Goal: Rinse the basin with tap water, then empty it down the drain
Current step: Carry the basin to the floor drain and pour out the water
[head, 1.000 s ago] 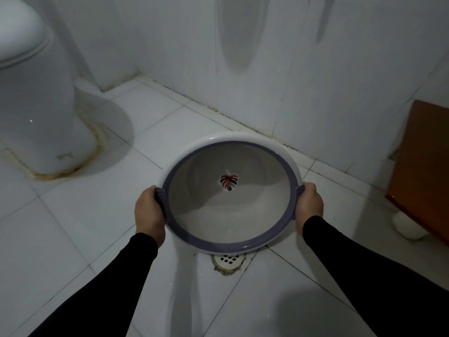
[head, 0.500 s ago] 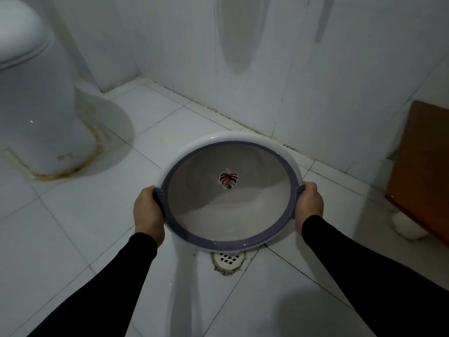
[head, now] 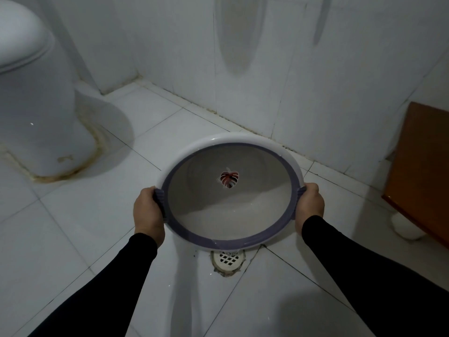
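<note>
White tiled floor (head: 73, 239); above the drain (head: 228, 259), left hand (head: 148, 212) and right hand (head: 311, 205) clasp the tilted basin (head: 230, 215), fingers wrapped round its rim; toilet (head: 36, 105) far left of the drain, wooden cabinet (head: 422, 171) right.

basin (head: 230, 215): round, white outside, purple band on the rim, pale grey inside, with a red leaf picture (head: 228, 179) on the bottom.
pose: I hold it off the floor, tilted with its opening facing me and its near edge lowest.
grip: my left hand (head: 148, 215) grips the ribbed purple handle at 9 o'clock; my right hand (head: 311, 205) grips the one at 3 o'clock.
water: a shallow clear pool lies against the low wall at 6 o'clock.
drain (head: 228, 259): round white grate set in the floor tile, ringed with grime, directly below the basin's near edge, which hides its far part.
</note>
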